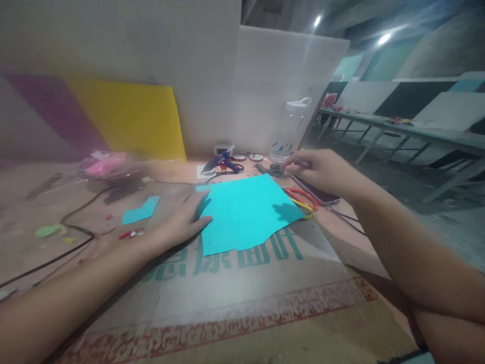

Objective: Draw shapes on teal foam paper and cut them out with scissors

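I see the left hand (185, 217) laid on the left edge of a blue sheet of paper (246, 212), thumb and fingers spread wide; the sheet lies flat, mostly to the right of those fingers; the right hand (318, 169) is beyond the sheet's far right corner, fingers bent, tips beside a grey-green clump (277, 170); whether they pinch any of it, I cannot tell; under that hand is a phone (322, 193); red and yellow handles (315, 203) stick out nearer than its fingers; a clear bottle (286, 134) stands just behind them.
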`<state>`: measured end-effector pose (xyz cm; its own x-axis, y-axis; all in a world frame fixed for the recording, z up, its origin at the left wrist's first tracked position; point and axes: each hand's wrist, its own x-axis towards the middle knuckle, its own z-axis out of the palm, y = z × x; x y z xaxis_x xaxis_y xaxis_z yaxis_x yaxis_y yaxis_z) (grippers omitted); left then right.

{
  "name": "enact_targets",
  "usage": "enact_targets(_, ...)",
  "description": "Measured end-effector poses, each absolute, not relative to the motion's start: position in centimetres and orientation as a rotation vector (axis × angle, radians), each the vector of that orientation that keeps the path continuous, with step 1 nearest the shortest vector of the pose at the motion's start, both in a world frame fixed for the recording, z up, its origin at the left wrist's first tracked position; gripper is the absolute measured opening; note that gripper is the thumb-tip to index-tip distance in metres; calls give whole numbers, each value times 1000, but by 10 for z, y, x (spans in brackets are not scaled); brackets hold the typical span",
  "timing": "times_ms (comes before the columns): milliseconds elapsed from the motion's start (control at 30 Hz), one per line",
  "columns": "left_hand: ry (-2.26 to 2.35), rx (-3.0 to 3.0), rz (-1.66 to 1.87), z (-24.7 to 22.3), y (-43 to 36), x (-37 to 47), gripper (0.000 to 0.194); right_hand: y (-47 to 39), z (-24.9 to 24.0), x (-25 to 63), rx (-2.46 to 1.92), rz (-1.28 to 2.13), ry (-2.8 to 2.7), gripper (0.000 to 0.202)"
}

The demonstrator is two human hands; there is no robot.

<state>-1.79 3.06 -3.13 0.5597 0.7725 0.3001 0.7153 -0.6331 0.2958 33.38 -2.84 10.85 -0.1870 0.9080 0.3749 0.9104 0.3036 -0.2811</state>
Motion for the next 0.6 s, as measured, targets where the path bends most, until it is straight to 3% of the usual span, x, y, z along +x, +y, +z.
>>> enact_targets(300, 1211, 2582, 616, -42, 37, -28, 68, 9, 54, 355, -1804, 314, -2231, 33)
enact_targets(467, 1284, 2685, 759, -36, 35, -26, 69, 6, 55, 337, -1793, 362, -2240, 53)
enact_targets(600, 1286, 2755, 924, -33, 41, -30, 71, -3, 68, 331, -1543, 395, -2211, 32)
